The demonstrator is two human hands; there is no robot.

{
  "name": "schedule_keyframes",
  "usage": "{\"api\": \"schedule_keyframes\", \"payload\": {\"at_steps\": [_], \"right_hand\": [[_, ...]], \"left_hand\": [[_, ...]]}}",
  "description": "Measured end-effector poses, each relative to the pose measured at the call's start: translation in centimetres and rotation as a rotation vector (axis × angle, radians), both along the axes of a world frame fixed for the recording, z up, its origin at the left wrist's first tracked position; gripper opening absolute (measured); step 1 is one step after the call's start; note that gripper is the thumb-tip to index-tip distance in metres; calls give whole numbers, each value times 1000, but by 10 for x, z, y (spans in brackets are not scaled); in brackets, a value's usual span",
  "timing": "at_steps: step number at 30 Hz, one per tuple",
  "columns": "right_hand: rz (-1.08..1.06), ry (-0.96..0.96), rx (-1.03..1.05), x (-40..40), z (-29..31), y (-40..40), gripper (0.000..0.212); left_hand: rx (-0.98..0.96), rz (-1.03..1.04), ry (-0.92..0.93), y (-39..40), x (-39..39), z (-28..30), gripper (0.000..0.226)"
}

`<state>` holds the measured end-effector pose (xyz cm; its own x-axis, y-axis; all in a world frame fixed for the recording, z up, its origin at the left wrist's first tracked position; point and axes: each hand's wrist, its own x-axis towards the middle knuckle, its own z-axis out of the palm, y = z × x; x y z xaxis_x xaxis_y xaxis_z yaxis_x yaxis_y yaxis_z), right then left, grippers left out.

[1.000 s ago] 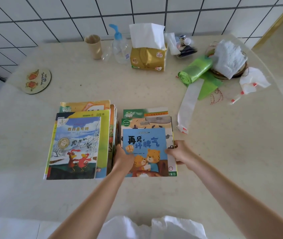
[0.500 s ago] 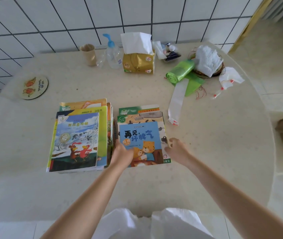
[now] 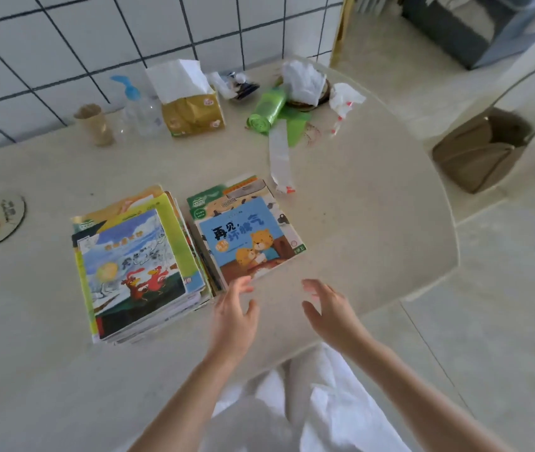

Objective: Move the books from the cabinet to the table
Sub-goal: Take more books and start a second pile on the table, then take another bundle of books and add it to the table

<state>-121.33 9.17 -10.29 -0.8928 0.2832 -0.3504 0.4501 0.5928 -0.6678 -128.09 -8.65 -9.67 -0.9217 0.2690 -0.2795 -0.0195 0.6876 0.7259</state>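
**At the near edge of the surface, two stacks of books lie just beyond open hands**

At the centre of the frame, two stacks of children's books rest side by side on the pale surface. The taller left stack, topped by a cover with red birds, touches or nearly touches the smaller right stack, topped by a blue book with a cartoon leopard. Both stacks run lengthwise away from the person, tilted slightly toward the upper left of the frame.

Below them, the left hand and right hand hover with fingers spread and relaxed, palms turned toward each other, holding nothing. The left hand is the nearer: its fingertips lie just beside the right stack's lower left corner, though contact cannot be told through motion blur. The right hand sits lower right of that stack, apart from it.

A tissue box and a green roll of bags crowd the top of the frame. Judging by the empty hands, this batch is delivered; the cabinet is not clearly identifiable.
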Motion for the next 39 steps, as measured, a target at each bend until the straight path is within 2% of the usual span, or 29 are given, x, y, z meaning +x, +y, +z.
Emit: {"api": "schedule_keyframes", "payload": {"at_steps": [8, 12, 17, 26, 32, 36, 39], "right_hand": [[-393, 28, -34, 115, -15, -57, 32], [-612, 51, -42, 174, -13, -81, 32], [-890, 73, -54, 260, -3, -100, 32], [-1343, 98, -54, 459, 6, -173, 32], [-1652, 105, -25, 619, 15, -232, 31], [-1839, 127, 4, 691, 21, -260, 30], [-1989, 157, 6, 739, 24, -282, 30]], "left_hand": [[48, -255, -64, -12, 31, -4, 21], [88, -411, -79, 5, 65, 7, 21], [76, -700, -96, 29, 131, 11, 23], [75, -1136, -150, 37, 324, 6, 27], [85, -1450, -190, 34, 506, 10, 32], [137, -1657, -185, 36, 596, 15, 29], [100, -1803, -209, 36, 658, 16, 30]]}}
